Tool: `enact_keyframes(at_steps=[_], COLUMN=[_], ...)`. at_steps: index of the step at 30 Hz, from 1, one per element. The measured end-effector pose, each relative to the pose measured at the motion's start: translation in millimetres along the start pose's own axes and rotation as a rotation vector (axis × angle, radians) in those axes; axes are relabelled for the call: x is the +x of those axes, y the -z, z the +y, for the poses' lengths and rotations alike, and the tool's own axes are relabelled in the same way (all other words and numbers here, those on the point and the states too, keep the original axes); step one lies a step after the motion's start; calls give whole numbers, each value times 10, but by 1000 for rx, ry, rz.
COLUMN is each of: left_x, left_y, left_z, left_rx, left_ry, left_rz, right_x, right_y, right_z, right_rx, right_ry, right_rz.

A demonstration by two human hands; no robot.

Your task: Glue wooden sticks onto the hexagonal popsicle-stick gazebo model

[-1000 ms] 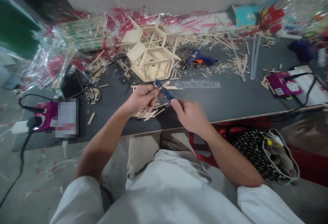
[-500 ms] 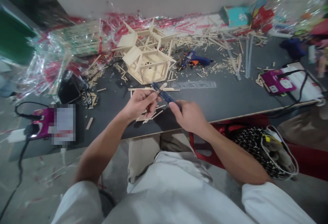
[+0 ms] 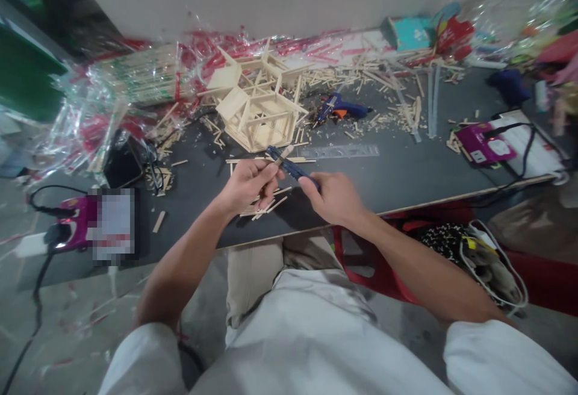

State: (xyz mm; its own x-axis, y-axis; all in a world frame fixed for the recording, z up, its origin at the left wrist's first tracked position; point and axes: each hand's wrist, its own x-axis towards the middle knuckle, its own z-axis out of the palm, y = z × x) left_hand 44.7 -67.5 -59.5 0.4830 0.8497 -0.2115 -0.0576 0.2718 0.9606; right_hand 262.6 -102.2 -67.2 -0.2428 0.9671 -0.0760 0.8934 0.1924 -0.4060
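My left hand (image 3: pixel 250 184) pinches a short flat wooden stick (image 3: pixel 286 153), which crosses the front part of a long dark blue hand tool (image 3: pixel 293 171). My right hand (image 3: pixel 336 197) is closed around the tool's rear end; its exact kind is hard to make out. Thin wooden strips (image 3: pixel 266 207) lie beneath my left hand, partly covered by it. Just beyond my hands sits a hexagonal frame model (image 3: pixel 266 119) built from wooden sticks. A clear plastic ruler (image 3: pixel 343 151) lies to the right of the model's base.
A blue glue gun (image 3: pixel 345 108) lies amid wood scraps. Plastic-wrapped stick bundles (image 3: pixel 135 73) fill the back left. Purple power units with cables stand left (image 3: pixel 74 220) and right (image 3: pixel 485 142). A dark phone-like object (image 3: pixel 121 160) leans near the left. Below the table edge hangs a red chair (image 3: pixel 352 256).
Both hands keep nearly the same pose, with the stick against the blue tool. The view has shifted slightly; my right forearm has swung a little outward.
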Motion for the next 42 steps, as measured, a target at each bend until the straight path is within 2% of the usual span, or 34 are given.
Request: enact_keyframes(at_steps=[11, 19, 22, 25, 28, 32, 36, 42], left_x=[-13, 15, 37, 62, 96, 188, 268, 277], left_y=[-22, -43, -72, -79, -44, 36, 33, -85], left_z=[60, 28, -6, -54, -119, -211, -254, -271], left_rx=[5, 9, 86, 179, 269, 350, 281, 196], left_ry=[-14, -32, -73, -116, -168, -252, -256, -262], left_rz=[13, -15, 34, 64, 88, 199, 172, 202], right_x=[16, 14, 35, 28, 7, 16, 36, 17], right_y=[9, -4, -22, -53, -81, -88, -75, -101], right_z=[-6, 14, 52, 92, 102, 54, 31, 103], right_rx=[38, 104, 143, 201, 242, 190, 168, 238], right_ry=[7, 13, 9, 35, 85, 67, 13, 57], right_rz=[-6, 17, -8, 28, 62, 43, 61, 99])
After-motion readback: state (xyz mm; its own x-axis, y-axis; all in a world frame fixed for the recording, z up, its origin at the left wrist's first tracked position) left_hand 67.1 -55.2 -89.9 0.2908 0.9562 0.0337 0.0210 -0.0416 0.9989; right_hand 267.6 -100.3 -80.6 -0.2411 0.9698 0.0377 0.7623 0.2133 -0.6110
